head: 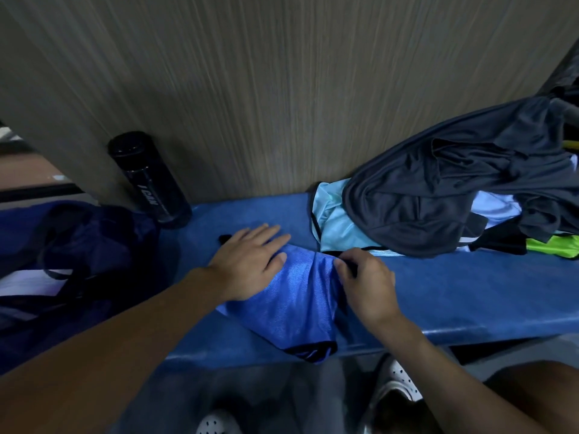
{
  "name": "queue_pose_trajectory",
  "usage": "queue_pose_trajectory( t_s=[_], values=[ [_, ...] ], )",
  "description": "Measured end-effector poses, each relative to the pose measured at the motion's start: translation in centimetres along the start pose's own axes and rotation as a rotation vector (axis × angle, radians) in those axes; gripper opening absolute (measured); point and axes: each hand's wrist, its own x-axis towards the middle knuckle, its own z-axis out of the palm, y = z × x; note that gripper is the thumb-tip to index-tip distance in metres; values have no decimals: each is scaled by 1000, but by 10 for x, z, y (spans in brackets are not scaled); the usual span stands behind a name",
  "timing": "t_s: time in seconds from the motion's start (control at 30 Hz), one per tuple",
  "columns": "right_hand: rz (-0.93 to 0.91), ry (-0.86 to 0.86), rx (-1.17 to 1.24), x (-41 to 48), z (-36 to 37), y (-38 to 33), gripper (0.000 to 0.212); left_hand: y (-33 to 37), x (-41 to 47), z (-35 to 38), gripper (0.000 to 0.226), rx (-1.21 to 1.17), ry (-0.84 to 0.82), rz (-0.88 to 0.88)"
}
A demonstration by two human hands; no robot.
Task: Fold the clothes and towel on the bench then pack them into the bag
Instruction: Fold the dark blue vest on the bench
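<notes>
A shiny blue garment with black trim lies on the blue bench, its lower end hanging over the front edge. My left hand rests flat on its left part with straight fingers. My right hand pinches the garment's black-edged right border between thumb and fingers. A dark navy bag sits at the bench's left end. At the right lies a pile of clothes: a dark grey shirt on top of a light blue piece and a neon green piece.
A black water bottle stands against the wood-grain wall between the bag and my left hand. White perforated shoes show on the floor below the bench. A small black item lies by my left fingertips.
</notes>
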Motion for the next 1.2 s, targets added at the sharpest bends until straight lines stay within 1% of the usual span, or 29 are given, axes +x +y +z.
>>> queue_pose_trajectory(
  t_s=[0.07,0.17,0.23,0.27,0.4,0.43,0.47,0.5,0.53,0.57,0.6,0.63,0.7,0.77,0.87,0.93,0.97,1.03,1.07,1.1,1.13,1.2],
  values=[
    [2,-12,5,1,-3,4,10,-5,0,13,87,17,-40,-38],
    [-2,-4,-40,3,-9,11,23,-16,-6,23,84,37,-6,-57],
    [12,-34,-62,2,-11,14,30,-16,-8,25,84,25,5,-77],
    [15,-56,-78,2,-11,15,29,-15,-9,25,85,23,6,-84],
    [43,-178,-224,1,-16,12,17,-11,-12,25,87,24,-6,-106],
    [42,-165,-265,2,-17,11,13,-12,-13,25,86,35,7,-106],
    [5,-102,-292,1,-16,10,11,-12,-14,24,83,47,36,-99],
    [-76,-4,-305,-1,-15,8,12,-12,-16,22,78,47,78,-82],
    [-186,85,-311,-5,-13,4,19,-11,-17,21,73,35,115,-58],
    [-298,127,-316,-10,-10,-2,30,-12,-19,22,69,25,130,-26],
    [-388,111,-325,-16,-5,-7,42,-12,-21,23,67,23,119,5],
    [-446,55,-352,-22,2,-11,53,-14,-24,26,67,28,96,24],
    [-475,-67,-463,-34,18,-10,68,-18,-28,32,67,34,83,11],
    [-446,-181,-599,-35,26,0,73,-20,-31,35,66,30,107,-30],
    [-491,-237,-692,-28,27,8,69,-18,-36,39,65,33,126,-110],
    [-512,-210,-667,-26,25,-6,67,-14,-39,38,67,19,154,-167],
    [-519,-209,-619,-28,25,-18,71,-12,-40,35,68,6,172,-197],
    [-569,-238,-482,-33,27,-38,93,-8,-44,26,65,-22,250,-225],
    [-569,-283,-443,-34,30,-45,101,-7,-47,23,61,-39,289,-200],
    [-577,-305,-440,-35,33,-51,103,-9,-50,24,57,-47,312,-147],
    [-584,-297,-487,-35,38,-52,100,-13,-54,28,56,-43,298,-83],
    [-533,-319,-592,-36,48,-47,85,-23,-63,40,58,-16,222,-25]
  ],
)
